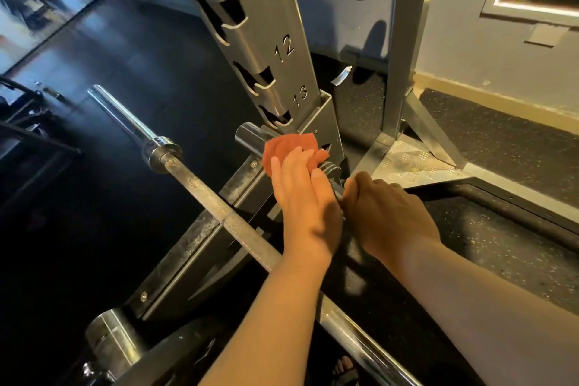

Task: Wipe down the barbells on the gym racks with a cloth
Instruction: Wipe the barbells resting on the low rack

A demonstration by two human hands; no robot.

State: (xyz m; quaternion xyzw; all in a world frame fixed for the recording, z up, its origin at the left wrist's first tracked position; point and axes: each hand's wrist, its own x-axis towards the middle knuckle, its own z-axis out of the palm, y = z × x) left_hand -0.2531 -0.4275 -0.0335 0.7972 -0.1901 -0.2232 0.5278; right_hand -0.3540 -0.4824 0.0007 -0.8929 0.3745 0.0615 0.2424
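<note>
Bar [249, 137] sits low at rack [266, 25] foot, steel, prob. heavy & stiff, best left lying; soft cloth [289, 147] moulds under flat-fingered L grip [297, 194], R grip [385, 213] curled round shaft.

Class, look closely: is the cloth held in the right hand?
No, the left hand presses the orange cloth against the barbell.
</note>
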